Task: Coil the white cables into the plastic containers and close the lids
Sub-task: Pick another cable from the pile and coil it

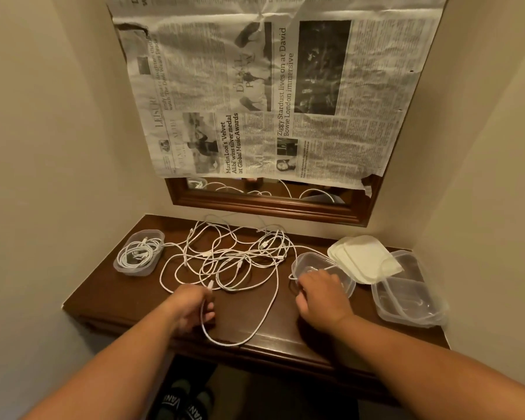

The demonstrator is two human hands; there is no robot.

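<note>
Now, left hand (194, 307): fingers curled round one white cable (228, 344), which loops out to the table's (103, 298) front edge.
Right hand (322, 298): fingers curled at the near rim of an empty tub (325, 263); whether they pinch anything, I cannot tell.
Tangle (234, 256): loose white cables mid-table, beyond both hands.
Left tub (138, 253): lidless, with a coiled cable inside.
Lids (361, 256): piled just right of the empty tub.
Spare tubs (406, 301): nested, far right.
</note>
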